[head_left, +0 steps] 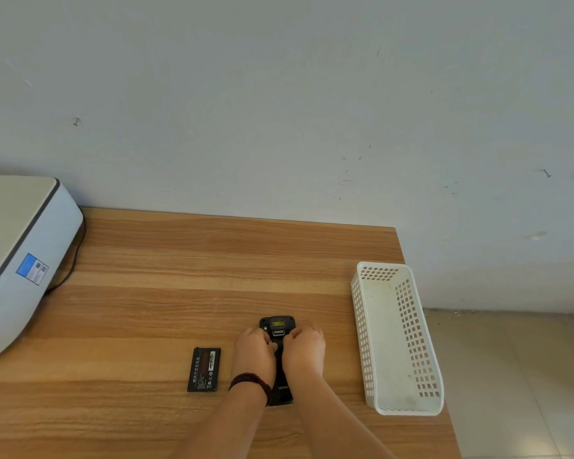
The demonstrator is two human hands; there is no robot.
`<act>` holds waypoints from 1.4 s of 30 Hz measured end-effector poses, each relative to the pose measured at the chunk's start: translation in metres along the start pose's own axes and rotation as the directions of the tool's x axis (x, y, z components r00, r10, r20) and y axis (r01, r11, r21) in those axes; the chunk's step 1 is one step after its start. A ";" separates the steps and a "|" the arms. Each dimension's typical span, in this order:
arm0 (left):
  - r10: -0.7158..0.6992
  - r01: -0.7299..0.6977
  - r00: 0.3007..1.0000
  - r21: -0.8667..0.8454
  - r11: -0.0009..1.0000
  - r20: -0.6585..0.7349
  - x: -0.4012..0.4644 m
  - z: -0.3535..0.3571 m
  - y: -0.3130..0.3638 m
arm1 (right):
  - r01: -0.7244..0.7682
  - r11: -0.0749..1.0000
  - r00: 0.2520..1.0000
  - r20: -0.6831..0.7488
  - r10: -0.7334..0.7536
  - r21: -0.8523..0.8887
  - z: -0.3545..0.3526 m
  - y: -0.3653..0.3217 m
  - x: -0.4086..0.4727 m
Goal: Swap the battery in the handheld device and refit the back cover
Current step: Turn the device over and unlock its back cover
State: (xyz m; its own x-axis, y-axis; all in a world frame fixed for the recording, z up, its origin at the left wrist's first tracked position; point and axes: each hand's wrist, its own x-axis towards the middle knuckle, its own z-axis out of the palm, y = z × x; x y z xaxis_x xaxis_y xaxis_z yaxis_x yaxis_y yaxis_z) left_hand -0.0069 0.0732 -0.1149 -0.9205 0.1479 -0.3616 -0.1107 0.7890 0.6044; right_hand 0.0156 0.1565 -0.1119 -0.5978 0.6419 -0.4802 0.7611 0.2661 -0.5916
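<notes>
A black handheld device (277,326) lies back-up on the wooden table (179,260), its scanner window end pointing away from me. My left hand (254,351) and my right hand (304,349) rest on its middle from either side, fingers curled down onto the back cover. The hands hide most of the cover and its latch. A loose black battery (204,369) with a label lies flat on the table just left of my left wrist, which wears a dark bead bracelet.
A white perforated plastic basket (396,339) stands at the table's right edge with nothing in it. A white printer-like machine (20,256) with a cable fills the back left corner. The table ends at a wall behind and drops to tiled floor on the right.
</notes>
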 end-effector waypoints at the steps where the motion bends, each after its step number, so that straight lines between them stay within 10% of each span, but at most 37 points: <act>1: -0.001 0.001 1.000 -0.002 1.000 -0.001 0.000 0.000 0.000 | -0.016 1.000 1.000 0.010 0.016 0.007 -0.001 0.000 0.001; 7: -0.012 0.012 1.000 -0.021 1.000 -0.002 -0.001 -0.004 -0.002 | -0.190 0.966 0.982 0.052 0.184 0.173 -0.017 0.011 0.003; 12: 0.011 -0.011 1.000 -0.014 1.000 0.018 0.001 -0.008 -0.005 | 0.103 0.993 0.985 0.148 -0.094 -0.058 -0.029 0.015 0.009; 18: 0.079 -0.076 0.995 -0.038 0.996 0.064 0.008 -0.012 -0.008 | 0.561 0.668 0.827 0.372 -0.422 -0.489 -0.041 0.008 0.024; 25: 0.077 -0.077 0.993 -0.004 0.997 0.088 0.008 -0.012 -0.006 | 0.693 0.401 0.720 0.539 -0.437 -0.599 -0.044 0.004 0.026; 33: 0.066 -0.066 0.993 0.000 0.998 0.100 0.007 -0.014 -0.002 | 0.257 0.895 0.962 0.188 -0.200 -0.364 -0.031 0.007 0.009; 42: 0.054 -0.054 0.989 -0.006 0.999 0.134 0.005 -0.015 -0.001 | -0.071 0.957 0.988 0.109 0.106 -0.282 -0.013 -0.014 0.010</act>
State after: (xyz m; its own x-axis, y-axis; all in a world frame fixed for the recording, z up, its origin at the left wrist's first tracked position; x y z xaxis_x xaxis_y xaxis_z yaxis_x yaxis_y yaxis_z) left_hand -0.0164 0.0642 -0.1070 -0.8665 0.2692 -0.4205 -0.0634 0.7761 0.6275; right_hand 0.0027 0.1686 -0.1000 -0.5376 0.5844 -0.6078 0.8419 0.4117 -0.3488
